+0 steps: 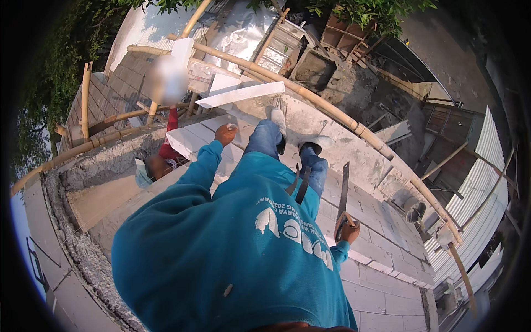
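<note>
My right hand [348,231] is closed around the handle of a hand saw [345,185], whose long dark blade points away from me. My left hand [225,134] is raised over the pale blocks with its fingers curled. Something small and whitish shows at its fingertips, too small to name. Beyond it a long white block [241,94] lies at an angle near my feet. To the left a co-worker's red sleeve [169,135] reaches up toward an upright white block [181,55], partly blurred.
I stand on a light block wall [381,238], beside a rough concrete ledge [354,149]. Bamboo poles [310,97] run along the far side, with a drop beyond. A co-worker's head [157,166] is low at the left. Corrugated sheets [470,188] lie below right.
</note>
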A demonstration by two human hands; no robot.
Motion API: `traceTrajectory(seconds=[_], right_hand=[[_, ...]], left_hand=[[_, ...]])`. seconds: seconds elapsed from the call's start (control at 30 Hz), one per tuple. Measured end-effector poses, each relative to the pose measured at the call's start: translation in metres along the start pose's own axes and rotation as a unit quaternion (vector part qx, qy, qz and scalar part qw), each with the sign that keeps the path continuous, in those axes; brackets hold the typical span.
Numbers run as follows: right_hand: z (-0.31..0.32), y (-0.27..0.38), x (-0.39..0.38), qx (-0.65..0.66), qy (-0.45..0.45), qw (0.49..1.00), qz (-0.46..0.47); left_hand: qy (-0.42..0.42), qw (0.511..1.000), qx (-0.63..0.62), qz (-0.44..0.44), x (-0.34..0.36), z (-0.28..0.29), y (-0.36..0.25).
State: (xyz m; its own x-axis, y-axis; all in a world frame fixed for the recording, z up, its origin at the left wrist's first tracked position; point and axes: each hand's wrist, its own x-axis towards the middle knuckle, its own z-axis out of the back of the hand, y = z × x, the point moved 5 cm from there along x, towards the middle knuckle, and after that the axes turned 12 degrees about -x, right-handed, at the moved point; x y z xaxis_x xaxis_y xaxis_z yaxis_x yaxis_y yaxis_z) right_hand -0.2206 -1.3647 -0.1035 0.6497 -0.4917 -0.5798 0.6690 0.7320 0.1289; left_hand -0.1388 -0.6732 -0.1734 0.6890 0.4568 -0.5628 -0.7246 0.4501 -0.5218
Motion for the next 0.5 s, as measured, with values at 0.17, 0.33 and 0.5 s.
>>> traceTrajectory(seconds=[0.17, 0.33, 0.5], right_hand=[[0.020, 0.142, 0.051, 0.023, 0.053, 0.988, 0.141], [-0.006, 0.242, 0.081, -0.064, 0.029, 0.975, 0.212], [-0.033, 0.333, 0.073, -0.133, 0.017, 0.961, 0.242]], left_hand=[[0.006, 0.995, 0.003, 0.100, -0.060, -0.015, 0.086], [0.006, 0.969, -0.114, 0.220, -0.085, -0.025, 0.066], [-0.075, 0.955, -0.162, 0.237, -0.073, -0.044, 0.088]])
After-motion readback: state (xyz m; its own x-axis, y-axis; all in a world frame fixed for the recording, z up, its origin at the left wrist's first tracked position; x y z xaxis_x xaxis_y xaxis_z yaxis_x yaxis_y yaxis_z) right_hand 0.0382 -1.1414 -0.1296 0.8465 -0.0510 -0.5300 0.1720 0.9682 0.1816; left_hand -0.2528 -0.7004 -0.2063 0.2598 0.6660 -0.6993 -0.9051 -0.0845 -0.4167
